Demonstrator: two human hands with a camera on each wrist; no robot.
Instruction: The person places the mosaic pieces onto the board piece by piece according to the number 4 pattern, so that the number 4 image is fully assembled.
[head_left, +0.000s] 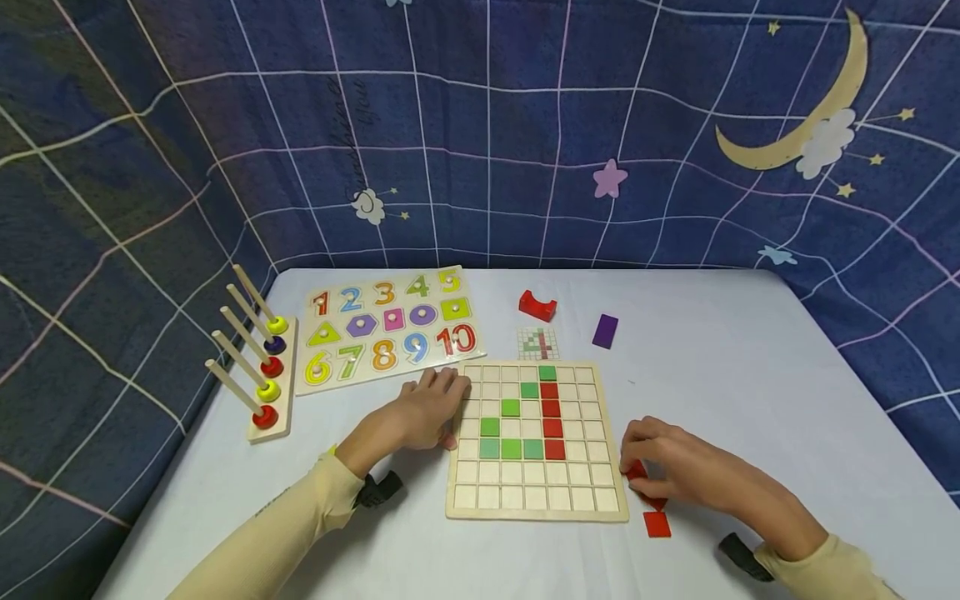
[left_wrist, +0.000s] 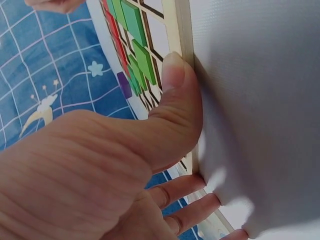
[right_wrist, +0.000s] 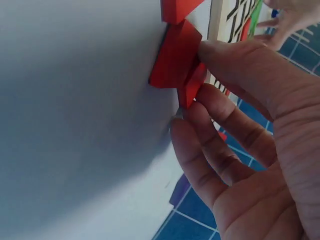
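Partly hidden under the right hand [head_left: 678, 471]: red tiles [head_left: 647, 487], count impossible to tell. Too small to read: pattern card [head_left: 537, 342] beyond the grid board [head_left: 536, 508]. Cut off by the right-wrist frame's top edge: one red tile [right_wrist: 177, 10]. Left-hand fingertips [left_wrist: 200, 182] tucked behind the board's edge.

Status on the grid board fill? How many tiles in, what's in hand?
Done: nine tiles sit in the grid board, five green tiles and a column of four red tiles. In hand: the right hand pinches a red tile from the loose ones beside the board; the left hand steadies its left edge. Left: most cells are bare.
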